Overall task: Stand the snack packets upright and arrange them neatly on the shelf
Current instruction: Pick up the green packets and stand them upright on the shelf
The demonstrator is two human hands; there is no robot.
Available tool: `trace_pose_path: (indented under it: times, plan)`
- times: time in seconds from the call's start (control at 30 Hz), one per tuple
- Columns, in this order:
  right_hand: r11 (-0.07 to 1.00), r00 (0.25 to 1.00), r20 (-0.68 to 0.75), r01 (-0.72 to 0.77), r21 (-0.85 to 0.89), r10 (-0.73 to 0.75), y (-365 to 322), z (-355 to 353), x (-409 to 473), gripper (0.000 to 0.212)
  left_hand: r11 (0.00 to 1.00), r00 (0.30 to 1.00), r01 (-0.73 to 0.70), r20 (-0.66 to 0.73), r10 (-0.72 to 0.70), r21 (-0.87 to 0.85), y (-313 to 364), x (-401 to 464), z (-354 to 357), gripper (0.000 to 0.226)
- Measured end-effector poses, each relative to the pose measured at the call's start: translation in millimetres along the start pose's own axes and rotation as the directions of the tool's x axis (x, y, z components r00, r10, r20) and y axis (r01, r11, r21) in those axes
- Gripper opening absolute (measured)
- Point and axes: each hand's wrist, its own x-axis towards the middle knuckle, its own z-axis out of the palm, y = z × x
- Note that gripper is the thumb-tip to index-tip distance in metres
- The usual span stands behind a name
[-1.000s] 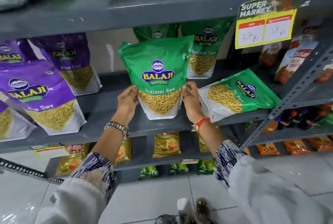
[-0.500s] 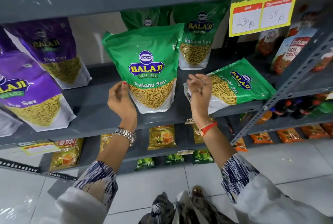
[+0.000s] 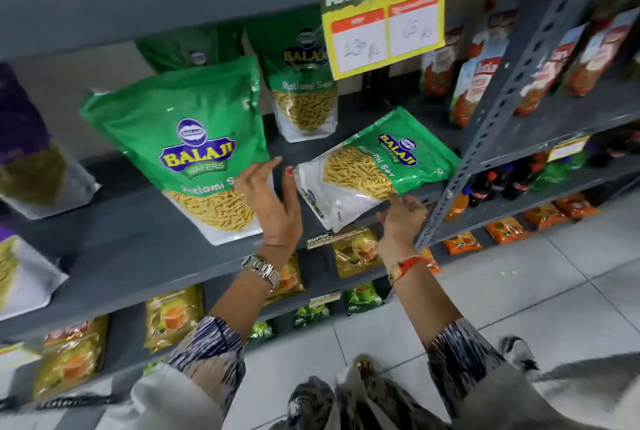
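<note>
Both hands have left the upright green packet (image 3: 187, 149), which now stands alone on the grey shelf (image 3: 138, 239), leaning a little. The left hand (image 3: 273, 201) has crossed to its right edge, its grip apart, fingers spread and flat. The right hand (image 3: 403, 218) has dropped under the lying packet (image 3: 374, 170), grip apart, fingertips touching that packet's lower edge. A yellow price card (image 3: 384, 14) hangs above both hands.
</note>
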Motion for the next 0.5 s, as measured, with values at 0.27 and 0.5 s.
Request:
trace_pose_path:
  times: [0.27, 0.5]
  plan:
    - [0.994, 0.983, 0.148, -0.102, -0.029, 0.105, 1.7, -7.8, 7.7, 0.023, 0.918, 0.614, 0.123, 0.698, -0.369, 0.377, 2.3, 53.6, 83.6, 0.026]
    - [0.990, 0.984, 0.106, -0.144, 0.004, 0.143, -4.2, -10.8, 12.2, 0.031, 0.869, 0.288, 0.254, 0.825, -0.486, 0.424, -23.4, 75.9, 119.9, 0.024]
